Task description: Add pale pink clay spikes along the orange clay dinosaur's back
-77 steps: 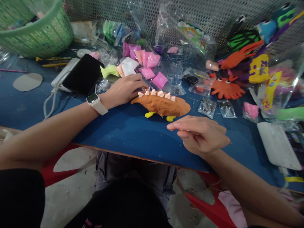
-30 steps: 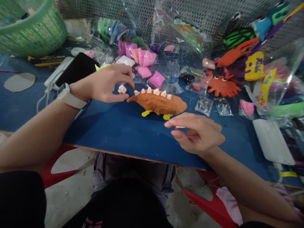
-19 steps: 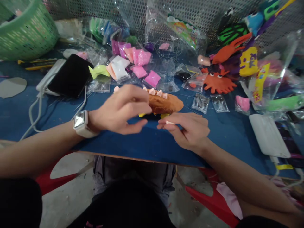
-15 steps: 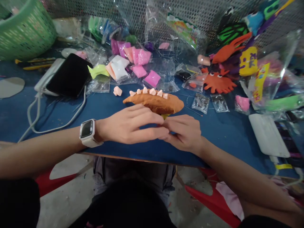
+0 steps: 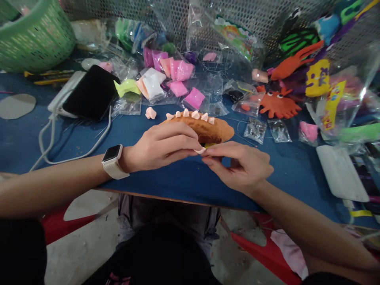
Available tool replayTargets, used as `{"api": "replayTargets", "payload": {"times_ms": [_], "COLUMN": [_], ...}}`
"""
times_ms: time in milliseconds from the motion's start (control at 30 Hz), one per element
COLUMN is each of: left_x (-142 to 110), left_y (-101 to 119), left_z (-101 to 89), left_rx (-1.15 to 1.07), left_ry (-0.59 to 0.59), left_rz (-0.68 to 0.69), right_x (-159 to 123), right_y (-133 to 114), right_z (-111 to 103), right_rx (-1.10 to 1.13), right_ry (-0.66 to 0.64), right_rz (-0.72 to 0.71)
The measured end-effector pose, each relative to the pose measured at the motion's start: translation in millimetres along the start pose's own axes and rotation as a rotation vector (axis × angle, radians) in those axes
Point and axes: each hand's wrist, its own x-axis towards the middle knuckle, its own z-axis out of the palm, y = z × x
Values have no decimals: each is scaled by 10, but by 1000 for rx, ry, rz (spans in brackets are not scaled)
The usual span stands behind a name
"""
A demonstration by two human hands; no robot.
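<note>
Between the fingertips of my left hand [image 5: 166, 144] and my right hand [image 5: 242, 164] is a small pale pink piece of clay [image 5: 200, 151]. Both hands are closed in a pinch on it, just in front of an orange-brown clay body [image 5: 212, 132]. A row of pale pink clay spikes [image 5: 195, 114] stands along that body's top edge. Some yellow clay [image 5: 210, 145] shows at its near side, partly hidden by my fingers. A loose pale pink clay lump [image 5: 151, 113] lies on the table behind my left hand.
Bagged pink and white clay [image 5: 182, 71] lies beyond the body. On the left are a black phone [image 5: 90, 93], its white cable and a green basket [image 5: 38, 37]. An orange clay crab [image 5: 279, 103] and a white power bank [image 5: 341, 173] sit on the right of the blue table [image 5: 178, 180].
My fingertips have drawn apart, bringing the pink piece of clay into sight between them. My right hand has shifted to the right. The view has moved slightly.
</note>
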Motion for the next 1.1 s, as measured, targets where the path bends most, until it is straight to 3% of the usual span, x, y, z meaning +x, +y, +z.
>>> {"api": "replayTargets", "payload": {"times_ms": [100, 367, 633, 933, 1100], "left_x": [13, 9, 11, 25, 32], "left_y": [30, 33, 55, 75, 95], "left_z": [5, 5, 21, 49, 75], "left_rx": [-85, -190, -136, -211, -358], "left_ry": [6, -11, 12, 17, -8], "left_rz": [-26, -88, -165, -156, -353], "right_x": [21, 11, 14, 15, 9], "right_y": [14, 17, 10, -18, 31], "right_z": [17, 49, 62, 65, 43], "right_rx": [-8, 53, 54, -15, -114], "right_ry": [29, 51, 50, 62, 36], "right_rz": [-78, 27, 4, 23, -68]}}
